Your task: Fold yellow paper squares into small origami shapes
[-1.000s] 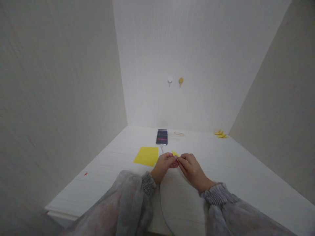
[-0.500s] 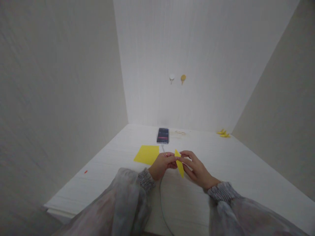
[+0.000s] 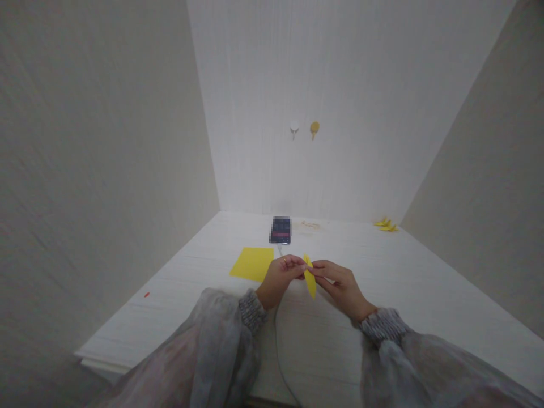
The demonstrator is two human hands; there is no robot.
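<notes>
Your L hand (image 3: 278, 280) and R hand (image 3: 342, 288) pinch 1 yellow fold (image 3: 311, 284) btwn them, fingertips nearly closed, neither nearer; its long axis runs top-to-bottom in view, low end angled R. Sheet (image 3: 250, 263) sits L, cable (image 3: 278, 348) under L hand, phone (image 3: 281, 229) beyond; none blocks the fold.

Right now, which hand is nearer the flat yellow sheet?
Left. The left hand is beside the right edge of the sheet; the right hand is farther right, past the folded paper.
</notes>
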